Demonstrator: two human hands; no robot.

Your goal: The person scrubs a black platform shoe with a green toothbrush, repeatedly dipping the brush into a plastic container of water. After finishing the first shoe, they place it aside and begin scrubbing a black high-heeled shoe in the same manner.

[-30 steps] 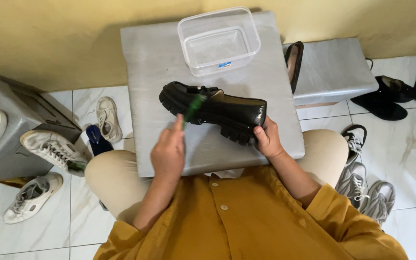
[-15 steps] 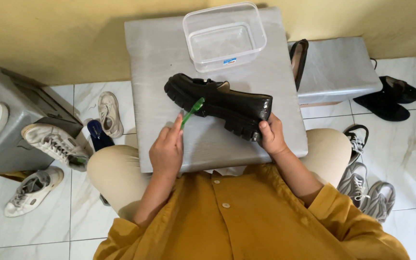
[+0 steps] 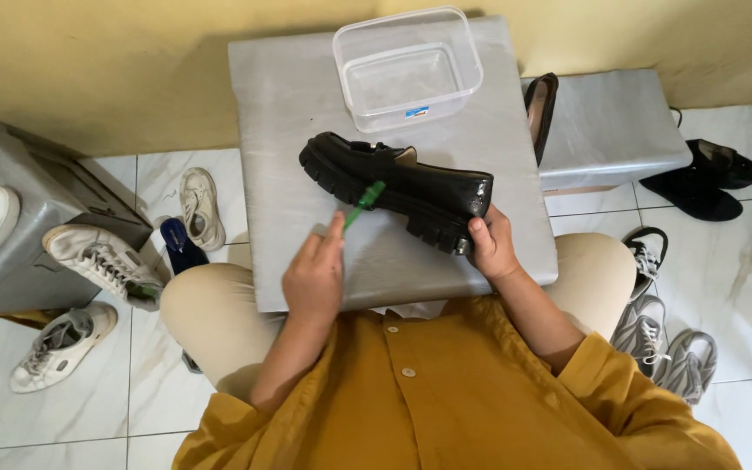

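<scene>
Black chunky-soled loafer: on grey board across lap, long axis running left-right, toe at left, heel at right. Right hand: fingers closed on heel. Left hand: fingers pinched on green brush, tip against sole edge.

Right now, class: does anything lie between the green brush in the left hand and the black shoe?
Nothing visible does. The left hand holds the green brush with its tip already against the side of the black shoe, which the right hand steadies at one end on the grey board.
</scene>
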